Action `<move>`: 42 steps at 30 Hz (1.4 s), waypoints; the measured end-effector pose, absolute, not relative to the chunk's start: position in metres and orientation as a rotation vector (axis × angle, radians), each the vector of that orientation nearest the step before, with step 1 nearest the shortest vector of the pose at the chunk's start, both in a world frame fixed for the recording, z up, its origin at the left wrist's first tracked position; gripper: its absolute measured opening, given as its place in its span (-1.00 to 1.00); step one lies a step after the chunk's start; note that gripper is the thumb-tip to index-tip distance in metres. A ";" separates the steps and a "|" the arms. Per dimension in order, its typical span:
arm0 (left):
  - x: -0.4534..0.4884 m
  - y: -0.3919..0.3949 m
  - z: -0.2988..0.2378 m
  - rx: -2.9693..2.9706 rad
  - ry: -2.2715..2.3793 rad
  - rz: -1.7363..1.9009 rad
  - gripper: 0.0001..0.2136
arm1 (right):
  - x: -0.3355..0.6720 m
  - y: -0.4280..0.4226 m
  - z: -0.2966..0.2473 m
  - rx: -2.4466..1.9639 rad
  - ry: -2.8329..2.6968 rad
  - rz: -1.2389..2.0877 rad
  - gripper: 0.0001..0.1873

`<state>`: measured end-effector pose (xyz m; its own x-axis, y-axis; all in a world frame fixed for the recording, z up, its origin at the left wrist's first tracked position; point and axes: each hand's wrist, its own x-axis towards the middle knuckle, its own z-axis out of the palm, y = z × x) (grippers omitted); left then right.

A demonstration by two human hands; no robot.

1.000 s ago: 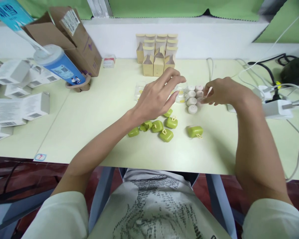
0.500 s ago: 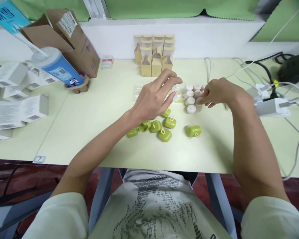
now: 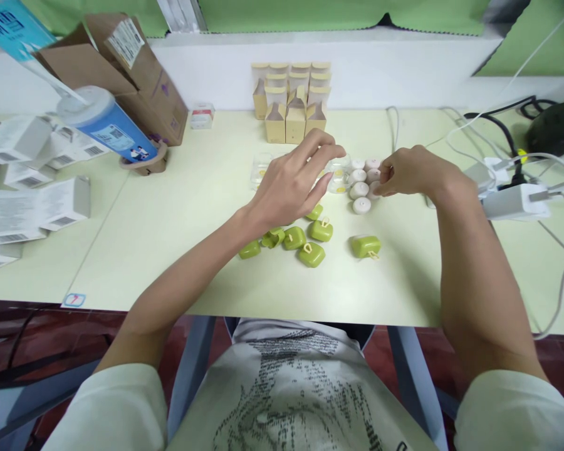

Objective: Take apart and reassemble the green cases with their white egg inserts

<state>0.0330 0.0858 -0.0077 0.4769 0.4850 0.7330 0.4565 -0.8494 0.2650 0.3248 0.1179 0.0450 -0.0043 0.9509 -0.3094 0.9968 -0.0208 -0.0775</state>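
My left hand (image 3: 296,178) hovers palm down over clear plastic pieces with yellow dots (image 3: 338,175). Its thumb and fingers are apart, and nothing shows between them. On the right, the curled fingers of my right hand (image 3: 411,169) close at a cluster of small white round pieces (image 3: 359,190) set in rows. The fingertips are on a white round piece (image 3: 374,189) at the cluster's right side, which they partly cover. Several glossy green rounded cases with yellow loops (image 3: 311,254) lie below my left hand. Another green case (image 3: 365,246) sits apart, nearer the table's front.
Small open cardboard boxes (image 3: 276,123) stand in rows by the wall. At left are white boxes (image 3: 12,210), a blue canister (image 3: 115,128) and a brown carton (image 3: 145,88). White chargers and cables (image 3: 514,202) lie at right. A small white-and-red box (image 3: 202,116) rests near the wall.
My right hand has shifted slightly left, and its fingers are drawn closer together at the white round pieces. My left hand has hardly moved.
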 end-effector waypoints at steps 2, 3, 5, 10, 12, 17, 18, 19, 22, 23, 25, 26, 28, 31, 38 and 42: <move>0.033 0.086 -0.007 2.684 0.849 1.332 -0.58 | 0.323 0.117 0.047 2.099 2.041 -0.465 -0.84; 0.033 0.086 -0.007 2.691 0.844 1.328 -0.58 | 0.323 0.116 0.049 2.102 2.028 -0.504 -0.85; 0.033 0.086 -0.009 2.680 0.838 1.338 -0.58 | 0.322 0.111 0.057 2.122 2.010 -0.522 -0.87; 0.033 0.089 -0.013 2.671 0.855 1.347 -0.60 | 0.310 0.087 0.077 2.077 2.090 -0.263 -0.77; 0.033 0.090 -0.011 2.722 0.866 1.310 -0.60 | 0.296 0.070 0.071 1.892 2.192 -0.221 -0.63; 0.029 0.087 -0.004 2.715 0.895 1.325 -0.58 | 0.266 0.009 0.022 1.582 2.413 -0.084 -0.58; 0.026 0.085 -0.004 2.698 0.897 1.339 -0.59 | 0.267 -0.001 0.014 1.626 2.422 -0.058 -0.65; 0.023 0.082 -0.004 2.682 0.899 1.351 -0.60 | 0.270 -0.009 0.009 1.674 2.405 -0.053 -0.73; 0.012 0.070 -0.011 2.648 0.901 1.383 -0.61 | 0.291 -0.015 0.013 1.708 2.410 -0.114 -0.79; 0.009 0.066 -0.015 2.631 0.890 1.399 -0.60 | 0.298 -0.011 0.019 1.695 2.474 -0.189 -0.77; 0.005 0.056 -0.023 2.560 0.830 1.422 -0.61 | 0.305 0.003 0.029 1.657 2.714 -0.481 -0.70; 0.005 0.051 -0.027 2.508 0.790 1.416 -0.63 | 0.305 0.011 0.031 1.626 2.864 -0.710 -0.63; 0.007 0.042 -0.035 2.401 0.726 1.380 -0.63 | 0.296 0.027 0.025 1.524 3.115 -1.235 -0.46; 0.016 0.032 -0.043 2.297 0.738 1.430 -0.59 | 0.274 0.038 -0.006 1.518 3.255 -1.657 -0.31; 0.024 0.025 -0.054 2.437 0.972 1.545 -0.59 | 0.236 0.017 -0.044 1.933 3.240 -1.609 -0.30; 0.026 0.020 -0.059 2.500 0.979 1.539 -0.60 | 0.225 0.005 -0.039 2.037 3.250 -1.459 -0.34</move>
<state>0.0260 0.0203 -0.0588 0.3055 0.5340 0.7884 0.4879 -0.7988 0.3520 0.2248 0.0045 -0.0394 -0.1844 0.9097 0.3722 0.3261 0.4139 -0.8499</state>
